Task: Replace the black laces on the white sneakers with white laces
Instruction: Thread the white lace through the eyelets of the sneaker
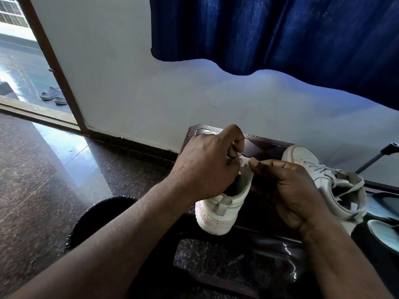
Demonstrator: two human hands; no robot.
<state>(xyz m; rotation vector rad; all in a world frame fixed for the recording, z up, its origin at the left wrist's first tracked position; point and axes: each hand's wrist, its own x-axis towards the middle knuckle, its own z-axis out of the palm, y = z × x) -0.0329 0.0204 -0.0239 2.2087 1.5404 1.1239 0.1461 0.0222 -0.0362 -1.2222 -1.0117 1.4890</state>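
A white sneaker (220,212) stands on a dark brown stool (263,145), heel toward me. My left hand (207,165) hovers over its top with fingers curled, pinching a white lace (245,161) near the tongue. My right hand (287,186) pinches the same lace from the right, thumb tip close to the left fingers. Most of the shoe's front is hidden behind both hands. A second white sneaker (328,180) lies on the stool's right side, laced in white with loose ends.
A white wall and blue curtain (280,35) stand behind the stool. An open doorway (26,67) at left shows grey slippers (51,94) outside. A dark round mat (97,219) lies on the polished floor by my left arm. A black metal stand (375,158) is at right.
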